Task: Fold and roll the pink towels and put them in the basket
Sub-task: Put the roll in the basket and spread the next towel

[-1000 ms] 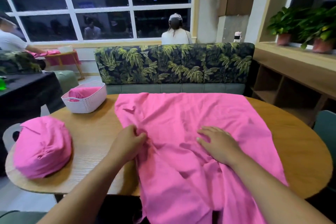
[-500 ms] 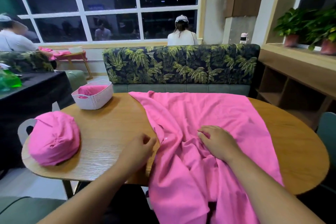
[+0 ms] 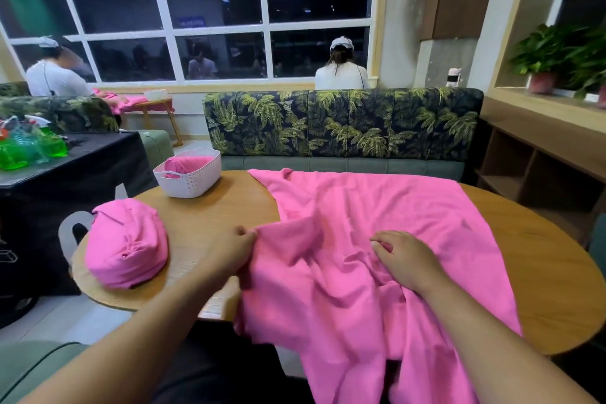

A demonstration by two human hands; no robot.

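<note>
Head view: we see the left hand pinching the left edge of the large pink towel between thumb and curled fingers. Half a second ago those fingers only reached that edge. The edge now stands up in a raised fold beside the hand. The towel's far left corner has drawn rightward, baring more of the round wooden surface. The right hand lay flat on the cloth before; its fingers now curl down onto the wrinkled middle, and we cannot tell whether they grip a fold. The towel spreads across the surface, its near end hanging over the front edge. The white woven plastic basket, holding a rolled pink towel, sits at the far left. A rounded bundle of pink cloth lies nearer. A blue sign behind the window is too blurred to read.
</note>
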